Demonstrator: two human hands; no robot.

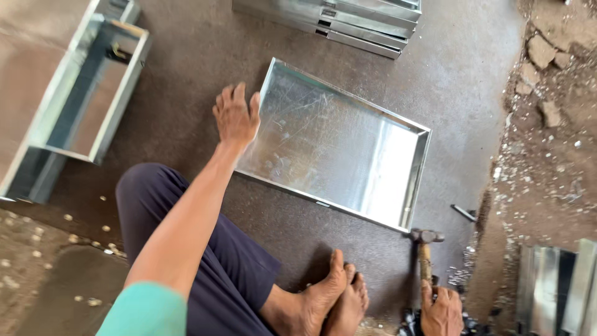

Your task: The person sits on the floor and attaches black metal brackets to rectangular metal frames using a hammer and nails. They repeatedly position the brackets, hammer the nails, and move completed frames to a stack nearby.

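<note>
A shallow rectangular sheet-metal tray lies on the dark floor in front of me, tilted in view. My left hand rests on the tray's left edge, fingers spread over its rim. My right hand at the bottom right grips the wooden handle of a hammer, whose steel head sits on the floor just beyond the tray's near right corner. My bare feet are crossed on the floor between the two hands.
A stack of similar metal trays lies at the top. Open metal box frames stand at the left, more metal pieces at the bottom right. Rubble and stones cover the right side. A small metal tool lies near the hammer.
</note>
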